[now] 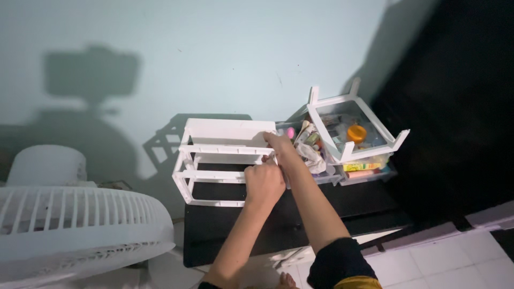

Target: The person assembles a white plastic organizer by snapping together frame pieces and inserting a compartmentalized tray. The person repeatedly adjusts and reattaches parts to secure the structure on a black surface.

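White plastic rack (222, 160) lies on the black worktop (278, 219). Left hand (263, 182) is clamped on its frame; right hand (278, 143) grips the top rail. Cluttered drawers (353, 155) sit just right of the hands.

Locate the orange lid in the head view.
The orange lid is right of centre, under the tilted white frame on top of the clear drawers, right of both hands, against the dark area at the right.

The left hand's fingers (256, 172) curl out of sight behind the white plastic drawer frame (222, 160). The white round fan grille (75, 225) is cut off by the left edge. The jumbled drawer contents (310, 147), perhaps wrappers, are too small to identify.
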